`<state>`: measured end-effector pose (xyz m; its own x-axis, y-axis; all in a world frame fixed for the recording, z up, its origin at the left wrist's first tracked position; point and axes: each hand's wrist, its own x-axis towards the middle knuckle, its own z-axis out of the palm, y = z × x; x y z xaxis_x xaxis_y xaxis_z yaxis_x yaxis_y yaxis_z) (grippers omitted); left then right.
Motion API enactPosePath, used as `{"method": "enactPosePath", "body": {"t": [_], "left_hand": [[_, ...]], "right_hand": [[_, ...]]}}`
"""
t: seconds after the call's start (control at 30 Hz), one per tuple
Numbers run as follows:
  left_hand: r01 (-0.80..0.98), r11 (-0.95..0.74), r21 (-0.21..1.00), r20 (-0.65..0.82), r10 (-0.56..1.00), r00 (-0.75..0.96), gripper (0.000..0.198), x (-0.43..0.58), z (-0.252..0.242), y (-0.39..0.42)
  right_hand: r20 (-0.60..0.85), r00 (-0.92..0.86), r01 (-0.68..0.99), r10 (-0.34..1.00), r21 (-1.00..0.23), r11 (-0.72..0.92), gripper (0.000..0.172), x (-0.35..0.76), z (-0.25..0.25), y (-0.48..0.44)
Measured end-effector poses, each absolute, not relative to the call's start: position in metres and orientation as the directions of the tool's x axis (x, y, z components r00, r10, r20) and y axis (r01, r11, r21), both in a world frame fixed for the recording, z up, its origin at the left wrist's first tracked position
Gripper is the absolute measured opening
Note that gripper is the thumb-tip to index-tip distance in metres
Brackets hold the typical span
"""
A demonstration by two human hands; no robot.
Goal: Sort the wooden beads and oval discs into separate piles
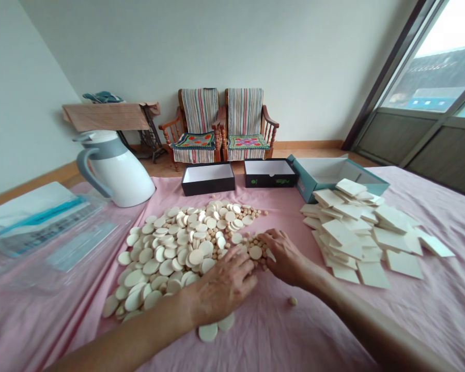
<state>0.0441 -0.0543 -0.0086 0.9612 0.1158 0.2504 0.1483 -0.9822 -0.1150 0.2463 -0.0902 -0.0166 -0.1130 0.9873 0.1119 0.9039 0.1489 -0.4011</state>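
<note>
A wide heap of pale round wooden discs (151,267) mixed with small wooden beads (251,211) lies on the pink cloth. My left hand (225,281) rests palm down at the heap's right edge, its fingers stretched out toward a small cluster of beads and discs. On the other side of that cluster, my right hand (284,254) touches the beads with its fingers extended and thumb apart. One wooden disc (255,252) shows between the two hands. Neither hand grips anything that I can see; the undersides of the fingers are hidden.
A pile of square wooden pieces (344,232) lies right, before a teal box (313,181). Two black boxes (208,187) (271,181) stand at the back. A white jug (126,175) and plastic packaging (58,237) are left. One loose bead (293,300) lies near my right forearm.
</note>
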Motion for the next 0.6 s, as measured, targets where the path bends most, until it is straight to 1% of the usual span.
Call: {"method": "enactPosePath", "body": {"t": [0.07, 0.13, 0.23, 0.37, 0.43, 0.5, 0.57, 0.6], "left_hand": [[0.197, -0.973, -0.121, 0.289, 0.156, 0.945, 0.007, 0.039, -0.009, -0.051], [0.232, -0.966, -0.116, 0.308, 0.187, 0.933, 0.008, 0.034, -0.008, -0.05], [0.295, -0.951, -0.097, 0.297, 0.255, 0.92, 0.012, 0.026, -0.003, -0.05], [0.37, -0.926, -0.078, 0.305, 0.331, 0.893, 0.011, 0.016, 0.001, -0.047], [0.409, -0.91, -0.067, 0.324, 0.368, 0.872, 0.012, 0.011, 0.004, -0.043], [0.438, -0.898, -0.041, 0.337, 0.401, 0.852, 0.015, 0.01, 0.008, -0.04], [0.417, -0.909, 0.005, 0.32, 0.397, 0.86, 0.016, 0.013, 0.013, -0.042], [0.379, -0.925, 0.028, 0.305, 0.369, 0.878, 0.017, 0.017, 0.016, -0.046]], "right_hand": [[0.121, -0.122, 0.884, 0.985, -0.438, 0.163, 0.032, 0.232, -0.019, -0.08], [0.133, -0.131, 0.864, 0.982, -0.47, 0.179, 0.031, 0.219, -0.019, -0.07], [0.182, -0.148, 0.826, 0.972, -0.518, 0.223, 0.034, 0.201, -0.016, -0.059], [0.265, -0.249, 0.733, 0.931, -0.577, 0.36, 0.043, 0.195, -0.008, -0.06], [0.325, -0.263, 0.719, 0.908, -0.562, 0.409, 0.049, 0.205, -0.001, -0.068], [0.344, -0.227, 0.754, 0.911, -0.53, 0.388, 0.047, 0.225, 0.009, -0.082], [0.261, -0.168, 0.85, 0.951, -0.449, 0.274, 0.038, 0.247, 0.017, -0.101], [0.188, -0.136, 0.907, 0.973, -0.371, 0.198, 0.032, 0.258, 0.019, -0.112]]}}
